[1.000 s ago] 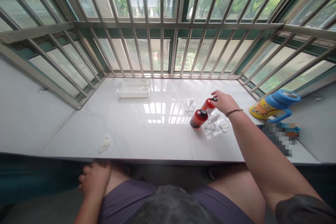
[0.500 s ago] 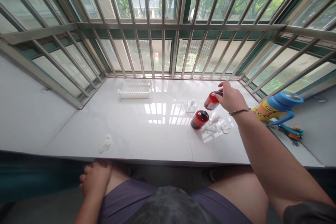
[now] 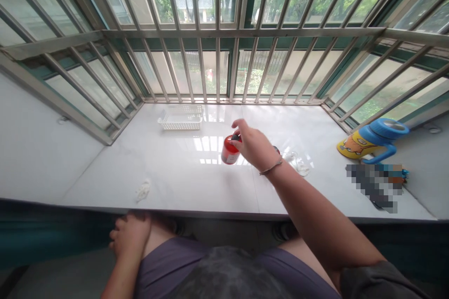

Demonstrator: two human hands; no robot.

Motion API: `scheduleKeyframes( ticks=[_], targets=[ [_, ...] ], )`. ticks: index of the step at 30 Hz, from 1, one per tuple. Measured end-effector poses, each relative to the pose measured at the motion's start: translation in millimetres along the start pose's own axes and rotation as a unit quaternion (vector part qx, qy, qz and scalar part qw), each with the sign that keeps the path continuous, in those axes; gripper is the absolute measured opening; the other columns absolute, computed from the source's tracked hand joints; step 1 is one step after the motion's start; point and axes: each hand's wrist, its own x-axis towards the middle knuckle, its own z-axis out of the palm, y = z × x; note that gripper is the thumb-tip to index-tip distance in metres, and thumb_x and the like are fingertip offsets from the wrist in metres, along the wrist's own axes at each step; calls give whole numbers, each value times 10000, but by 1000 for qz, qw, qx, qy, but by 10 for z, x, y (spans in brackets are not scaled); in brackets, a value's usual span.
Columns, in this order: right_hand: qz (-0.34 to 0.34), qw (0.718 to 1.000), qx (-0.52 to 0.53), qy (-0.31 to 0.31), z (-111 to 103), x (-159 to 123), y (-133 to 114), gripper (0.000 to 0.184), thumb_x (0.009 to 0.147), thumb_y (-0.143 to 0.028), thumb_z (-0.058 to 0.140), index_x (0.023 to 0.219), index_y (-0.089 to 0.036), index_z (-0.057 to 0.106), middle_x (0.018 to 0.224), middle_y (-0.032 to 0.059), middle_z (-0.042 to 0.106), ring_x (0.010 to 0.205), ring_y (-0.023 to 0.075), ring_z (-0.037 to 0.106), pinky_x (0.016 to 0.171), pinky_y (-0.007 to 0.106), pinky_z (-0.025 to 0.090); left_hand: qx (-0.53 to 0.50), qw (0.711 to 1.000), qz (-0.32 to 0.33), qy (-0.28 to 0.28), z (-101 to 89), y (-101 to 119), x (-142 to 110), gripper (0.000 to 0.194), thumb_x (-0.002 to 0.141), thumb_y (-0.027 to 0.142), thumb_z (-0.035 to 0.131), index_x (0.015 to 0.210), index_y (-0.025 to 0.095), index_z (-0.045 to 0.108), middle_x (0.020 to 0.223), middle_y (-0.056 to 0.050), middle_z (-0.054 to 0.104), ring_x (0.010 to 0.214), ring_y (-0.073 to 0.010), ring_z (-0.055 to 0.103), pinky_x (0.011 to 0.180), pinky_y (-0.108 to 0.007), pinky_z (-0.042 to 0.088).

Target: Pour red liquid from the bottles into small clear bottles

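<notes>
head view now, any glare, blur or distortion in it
Head view: window glare streaks the white counter around the held red bottle; head view: window bars splay toward the edges, wide-lens style; head view: a pixelated patch masks things near the blue-and-yellow flask.

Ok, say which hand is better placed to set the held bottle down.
Right hand, probably: it holds the red bottle at its black cap, above the counter; the left hand rests on the leg.

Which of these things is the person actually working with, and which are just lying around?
In use:
red bottle, gripped near its top by the right hand
perhaps another bottle, mostly hidden behind the wrist

Probably lying about:
white basket
blue-and-yellow flask
crumpled white scraps
</notes>
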Motion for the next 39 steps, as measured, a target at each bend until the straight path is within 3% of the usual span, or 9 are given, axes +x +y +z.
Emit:
scheduleKeyframes(
  ticks=[6, 11, 15, 19, 21, 23, 28, 34, 39],
  targets=[
    [-57, 996, 4, -71, 720, -111, -354, 385, 981, -105, 650, 1326, -200, 510, 1016, 80, 741, 942, 251, 686, 754, 311, 447, 2, 1000, 2, -4, -16, 8, -17, 854, 908, 728, 426, 1534, 156, 530, 1461, -301, 503, 1343, -580, 496, 1062, -682, 458],
    [-105, 989, -11, -105, 977, -164, -491, 377, 970, -106, 669, 1323, -179, 558, 1042, 89, 723, 958, 252, 673, 781, 324, 480, 9, 1000, 3, -3, -20, 11, -12, 886, 922, 776, 357, 1525, 150, 530, 1438, -304, 497, 1327, -591, 501, 1056, -686, 466],
    [-116, 990, 6, -81, 784, -110, -376, 351, 1003, -290, 731, 1311, -180, 604, 1187, 117, 707, 1073, 270, 663, 900, 364, 526, 6, 1000, 2, 0, -16, 11, -6, 875, 920, 772, 369, 1518, 154, 534, 1438, -307, 502, 1323, -599, 502, 1051, -697, 467],
    [-59, 993, -90, -39, 376, 142, 86, 274, 1081, -378, 616, 1292, -204, 636, 1242, 134, 701, 1147, 291, 642, 981, 395, 516, -3, 1000, 6, 2, -17, 7, -6, 855, 911, 748, 422, 1505, 147, 549, 1441, -317, 507, 1324, -603, 504, 1055, -701, 460],
    [29, 979, -194, -57, 201, 307, 411, 313, 1102, -373, 557, 1366, -215, 613, 1334, 149, 679, 1204, 286, 628, 1008, 383, 499, -7, 1000, 7, 7, -9, 1, 2, 848, 907, 732, 445, 1505, 141, 552, 1443, -322, 513, 1320, -605, 506, 1049, -703, 458],
    [88, 966, -232, -74, 84, 454, 735, 344, 1076, -324, 583, 1385, -180, 627, 1352, 198, 674, 1211, 319, 634, 999, 412, 499, -8, 1000, 6, 11, 3, -5, 12, 849, 902, 726, 458, 1503, 134, 556, 1445, -327, 516, 1310, -608, 510, 1039, -705, 459],
    [163, 938, -265, -152, 48, 663, 1278, 326, 1017, -298, 681, 1316, -172, 710, 1230, 181, 755, 1102, 286, 709, 935, 392, 524, -7, 1000, 5, 7, -13, 9, -7, 841, 913, 727, 437, 1495, 135, 566, 1437, -321, 522, 1316, -599, 505, 1046, -700, 456],
    [162, 934, -269, -171, 156, 699, 1407, 371, 1060, -421, 653, 1315, -156, 701, 1260, 125, 747, 1103, 246, 718, 988, 440, 561, -7, 1000, -6, -10, -89, 54, -58, 846, 911, 715, 430, 1528, 144, 535, 1469, -305, 494, 1353, -579, 484, 1073, -684, 441],
    [145, 938, -267, -165, 136, 678, 1323, 288, 1023, -273, 664, 1280, -161, 732, 1229, 148, 775, 1098, 270, 723, 910, 383, 537, -6, 1000, -4, -6, -78, 44, -38, 853, 894, 710, 463, 1523, 139, 542, 1463, -308, 501, 1350, -584, 486, 1065, -679, 450]
  ],
)
